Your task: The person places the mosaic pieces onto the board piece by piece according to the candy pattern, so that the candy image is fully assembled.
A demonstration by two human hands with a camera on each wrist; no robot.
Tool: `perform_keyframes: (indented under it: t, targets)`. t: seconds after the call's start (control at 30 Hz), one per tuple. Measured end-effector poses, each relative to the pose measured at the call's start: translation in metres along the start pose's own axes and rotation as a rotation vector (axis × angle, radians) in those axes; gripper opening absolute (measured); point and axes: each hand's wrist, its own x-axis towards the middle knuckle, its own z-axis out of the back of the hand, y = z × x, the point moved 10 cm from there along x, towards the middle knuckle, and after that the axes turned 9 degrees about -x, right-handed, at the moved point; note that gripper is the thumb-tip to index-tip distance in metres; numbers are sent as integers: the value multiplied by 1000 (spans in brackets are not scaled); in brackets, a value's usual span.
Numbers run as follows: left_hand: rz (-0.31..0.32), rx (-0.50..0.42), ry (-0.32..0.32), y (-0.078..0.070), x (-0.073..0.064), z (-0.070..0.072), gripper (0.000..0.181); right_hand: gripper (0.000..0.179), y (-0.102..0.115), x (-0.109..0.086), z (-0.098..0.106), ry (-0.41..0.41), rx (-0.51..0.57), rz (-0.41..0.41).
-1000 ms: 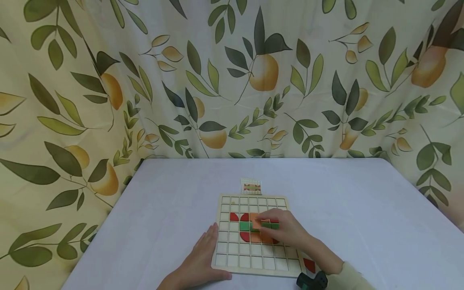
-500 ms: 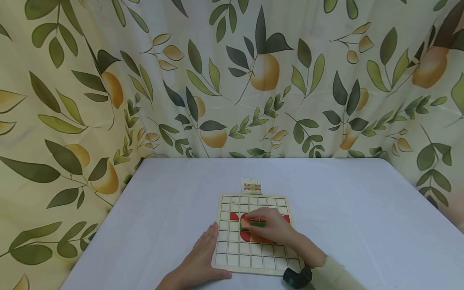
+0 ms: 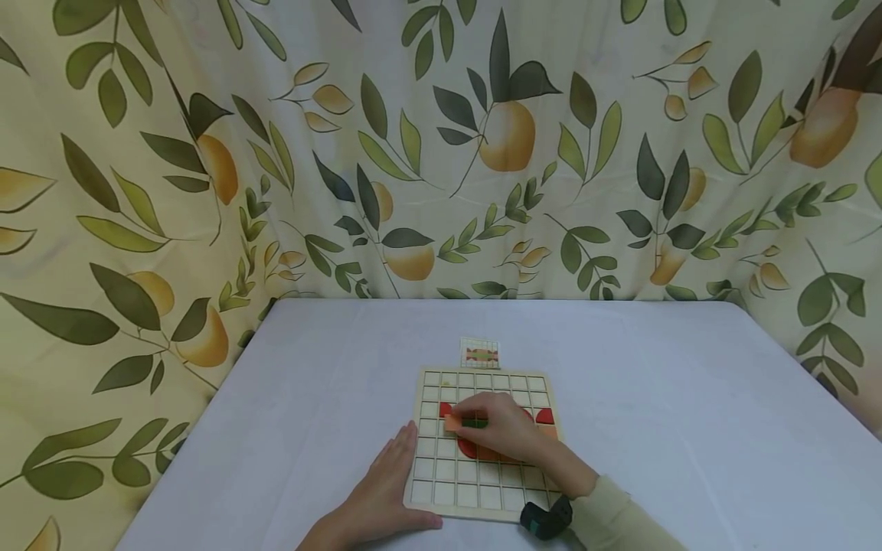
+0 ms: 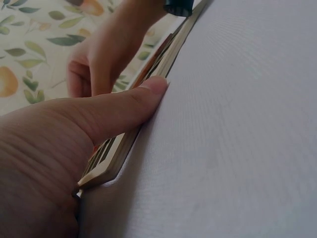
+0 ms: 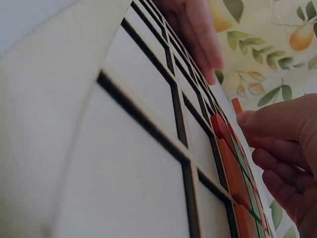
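My right hand [image 3: 506, 428] pinches a small orange square tile [image 3: 452, 422] between thumb and fingertips, over the left part of the tile pattern. In the right wrist view the tile [image 5: 237, 105] stands tilted above the gridded wooden board [image 3: 458, 495]. On the board lie red curved-edged tiles [image 3: 544, 415], a green strip [image 3: 475, 422] and orange tiles [image 3: 491, 454], partly hidden by this hand. My left hand [image 3: 379, 490] rests at the board's near left corner, fingers straight along its left edge and thumb [image 4: 124, 111] along the front edge.
A small pattern card [image 3: 481, 354] with a printed red, orange and green design lies just beyond the board. The board rests on a white-covered table [image 3: 331, 383], with a leaf-and-fruit patterned curtain [image 3: 455, 191] behind and to the left.
My right hand has moved left across the board with the orange square tile, from the middle of the pattern to its left side. The left hand stays in place.
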Motion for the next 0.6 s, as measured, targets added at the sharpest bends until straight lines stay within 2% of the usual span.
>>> perform_keyframes:
  t: [0.37,0.6]
  targets:
    - [42,-1,2,4,1,-2,127,25,2,7,-9,57,-45,-32]
    - [23,-5,-2,2,-1,0,125,24,7,9,-11,59,-144,3]
